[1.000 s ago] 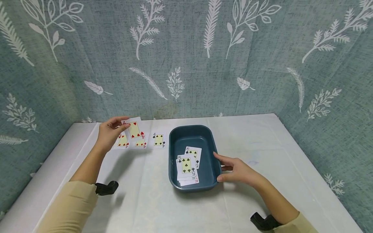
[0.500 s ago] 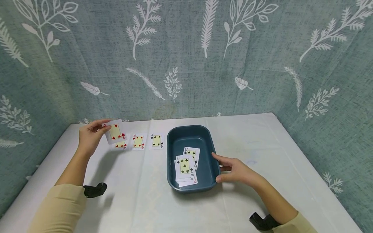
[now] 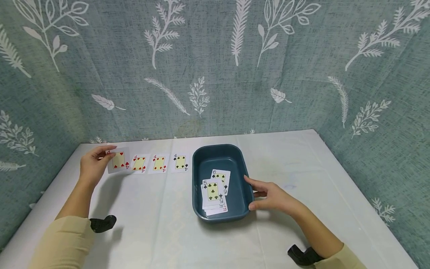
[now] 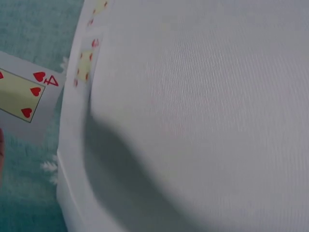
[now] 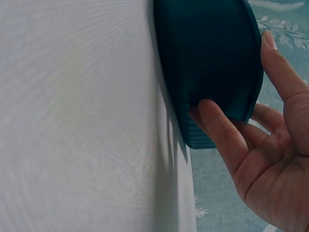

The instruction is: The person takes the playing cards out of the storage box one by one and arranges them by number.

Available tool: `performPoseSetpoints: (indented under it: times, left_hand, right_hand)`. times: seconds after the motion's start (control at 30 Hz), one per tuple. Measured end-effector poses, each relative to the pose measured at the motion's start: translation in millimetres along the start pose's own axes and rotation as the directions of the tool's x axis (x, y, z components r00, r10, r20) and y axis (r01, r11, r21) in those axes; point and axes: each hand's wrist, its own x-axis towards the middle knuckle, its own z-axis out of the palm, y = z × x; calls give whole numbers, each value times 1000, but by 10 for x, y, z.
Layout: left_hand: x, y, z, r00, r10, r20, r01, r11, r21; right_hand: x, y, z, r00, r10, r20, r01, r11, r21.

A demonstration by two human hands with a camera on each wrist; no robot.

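My left hand (image 3: 92, 168) pinches a four of hearts playing card (image 3: 118, 160) at its upper left corner, at the left end of a row of cards. The same card (image 4: 29, 96) stands at the left edge of the left wrist view, most of the hand being out of frame. Beside it lie two red-marked cards (image 3: 139, 163) and a black-marked four (image 3: 180, 163), face up. Against the outer right wall of a dark blue tray (image 3: 238, 186) rests my right hand (image 3: 273, 196), its fingertips touching the rim and side. Inside the tray, a five of clubs (image 3: 212, 191) tops several overlapping cards.
A white cloth (image 3: 161, 231) covers the table, which ends at a patterned blue-green curtain (image 3: 215, 101) behind and on both sides. A black strap piece (image 3: 103, 223) sits at the left wrist and another (image 3: 304, 256) at the right.
The left hand has carried the four of hearts leftward over the row and lowered it to the row's left end, uncovering the cards beneath. The right hand and tray stay in place.
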Motion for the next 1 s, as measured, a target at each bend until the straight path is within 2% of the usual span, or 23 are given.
performPoseSetpoints:
  times: [0.13,0.27,0.33,0.53,0.67,0.8,0.9,1.0]
  left_hand:
    - [-3,-45,-45,1000,-18,15,17,999,47]
    - [-7,-97,-78,998,-39,51,32,991,134]
    - [-10,-127,-84,998,-25,64,14,984,180]
    - [-26,-193,-28,993,89,77,-108,952,288]
    - [-22,-199,33,995,73,72,-92,947,307]
    - [-1,-192,78,998,31,51,-45,951,306]
    - [37,-196,113,998,40,43,-51,952,303]
    - [72,-218,143,996,71,47,-82,945,316]
  right_hand:
    - [-4,6,-4,1000,5,-5,-5,1000,-2]
    - [-3,15,-11,1000,-5,1,5,1000,-10]
    - [-2,21,-14,1000,-16,7,16,1000,-12]
    - [0,38,-26,999,-39,17,39,999,-11]
    - [3,40,-27,999,-46,22,47,999,-12]
    - [5,25,-20,999,-49,22,50,998,-28]
    - [0,11,-23,999,-51,18,51,998,-39]
    - [-4,10,-28,999,-52,16,53,997,-48]
